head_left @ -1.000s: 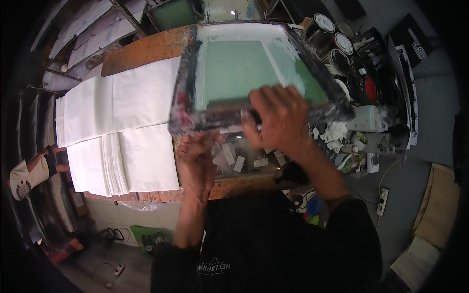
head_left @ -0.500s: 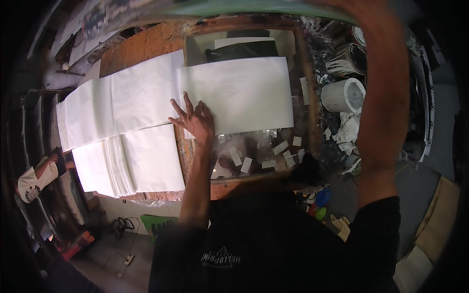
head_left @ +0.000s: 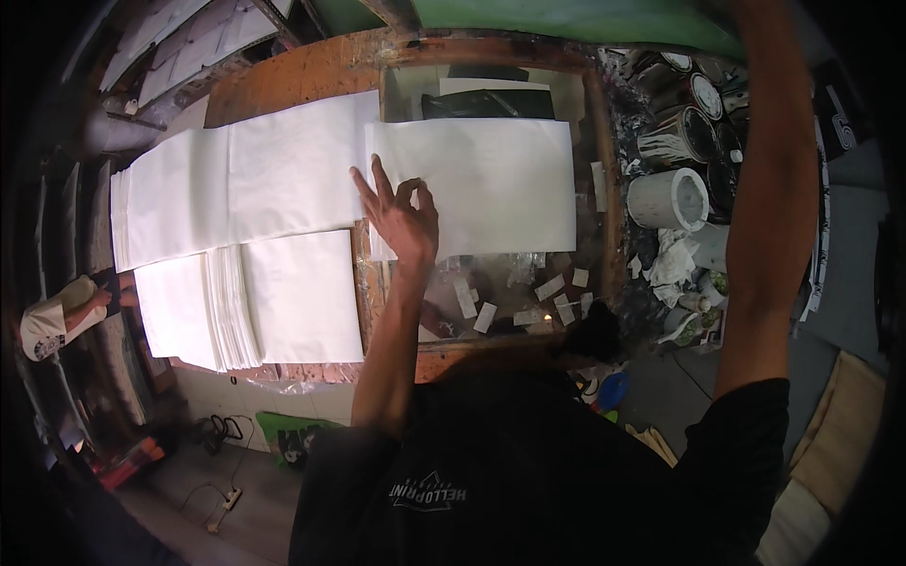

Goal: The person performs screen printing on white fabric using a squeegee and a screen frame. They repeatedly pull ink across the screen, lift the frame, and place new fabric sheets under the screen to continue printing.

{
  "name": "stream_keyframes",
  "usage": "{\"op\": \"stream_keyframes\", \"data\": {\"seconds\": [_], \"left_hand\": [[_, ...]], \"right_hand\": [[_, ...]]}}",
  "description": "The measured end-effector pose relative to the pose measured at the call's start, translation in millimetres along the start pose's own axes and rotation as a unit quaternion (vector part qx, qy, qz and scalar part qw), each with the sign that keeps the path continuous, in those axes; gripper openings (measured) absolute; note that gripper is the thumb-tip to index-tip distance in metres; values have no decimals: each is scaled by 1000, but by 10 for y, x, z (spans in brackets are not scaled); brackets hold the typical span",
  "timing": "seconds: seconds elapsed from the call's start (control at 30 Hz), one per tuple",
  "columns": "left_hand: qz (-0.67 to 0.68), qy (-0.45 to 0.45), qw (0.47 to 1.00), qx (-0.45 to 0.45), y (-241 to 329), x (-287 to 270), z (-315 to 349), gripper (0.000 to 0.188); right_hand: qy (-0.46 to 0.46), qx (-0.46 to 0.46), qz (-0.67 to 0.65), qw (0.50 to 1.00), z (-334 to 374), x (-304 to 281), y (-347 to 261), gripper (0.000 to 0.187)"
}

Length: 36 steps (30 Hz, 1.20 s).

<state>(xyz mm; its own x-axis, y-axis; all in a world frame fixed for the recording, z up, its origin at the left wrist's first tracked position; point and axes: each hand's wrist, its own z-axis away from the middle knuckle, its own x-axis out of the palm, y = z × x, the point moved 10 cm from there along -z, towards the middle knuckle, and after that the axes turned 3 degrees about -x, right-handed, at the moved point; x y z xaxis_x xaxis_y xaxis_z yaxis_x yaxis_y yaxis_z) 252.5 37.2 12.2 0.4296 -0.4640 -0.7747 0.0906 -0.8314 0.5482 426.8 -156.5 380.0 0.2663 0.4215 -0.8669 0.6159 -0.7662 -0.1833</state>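
Observation:
My left hand is over the left edge of a white flat sheet, which lies on a glass-like panel set in a wooden frame. Two of its fingers stretch out and spread apart, while others bend near the thumb; I see nothing held in them. Whether the fingertips touch the sheet, I cannot tell. My right forearm rises along the right side and leaves the picture at the top, so the right hand is hidden. Stacked white sheets lie left of my left hand, with another fanned stack nearer me.
A green panel in a frame slants across the far edge. Paint-smeared cans and a white bucket stand at the right. Paper scraps lie on the panel. Another person's sleeve shows at far left.
My right hand has gone up and out of the picture. The green panel at the far edge looks higher and farther off. My left hand stays by the sheet's edge, its fingers shifted slightly.

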Motion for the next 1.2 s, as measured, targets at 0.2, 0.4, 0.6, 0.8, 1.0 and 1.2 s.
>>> {"op": "stream_keyframes", "data": {"seconds": [0.2,0.4,0.6,0.8,1.0,1.2], "left_hand": [[87,-11,990,-111,-1136,-936,-585,9],[-355,121,920,-116,-2087,-2951,-1255,30],[138,-48,988,-54,-702,-1426,-702,14],[219,-480,781,333,1933,441,2310,33],[153,-581,686,410,2111,752,3009,53],[233,-551,790,137,1701,990,2210,32]], "right_hand": [[61,117,74,989,65,-36,-133,56],[-66,159,-55,983,146,77,613,75],[101,105,155,977,285,-203,-442,61],[-103,18,74,992,37,33,-291,72],[-90,63,-32,993,406,-93,-313,55],[-93,47,-93,990,437,-133,-284,44]]}}
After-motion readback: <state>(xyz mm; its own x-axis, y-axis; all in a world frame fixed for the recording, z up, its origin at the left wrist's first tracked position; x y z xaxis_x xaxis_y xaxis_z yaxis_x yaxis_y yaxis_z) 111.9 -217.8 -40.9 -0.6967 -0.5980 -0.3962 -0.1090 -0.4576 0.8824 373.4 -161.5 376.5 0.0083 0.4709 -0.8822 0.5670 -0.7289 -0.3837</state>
